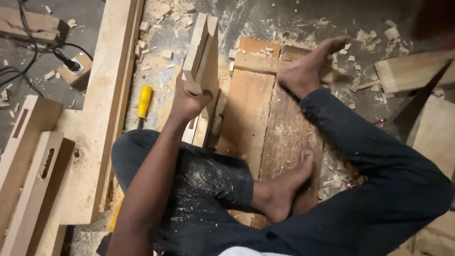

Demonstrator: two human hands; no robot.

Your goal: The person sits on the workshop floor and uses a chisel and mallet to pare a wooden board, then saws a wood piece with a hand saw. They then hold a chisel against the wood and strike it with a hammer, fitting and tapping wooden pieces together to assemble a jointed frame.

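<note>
Left hand [187, 102] grip closed on wooden block [201, 52]; yellow-handled chisel [143, 104] beside; right hand unseen.

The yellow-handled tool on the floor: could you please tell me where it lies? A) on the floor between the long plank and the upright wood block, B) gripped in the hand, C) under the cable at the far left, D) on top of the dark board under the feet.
A: the yellow-handled tool lies on the sawdust-strewn floor, with the long plank to its left and the wood block, held by the left hand, to its right.

No packages, labels, signs, screens visible
</note>
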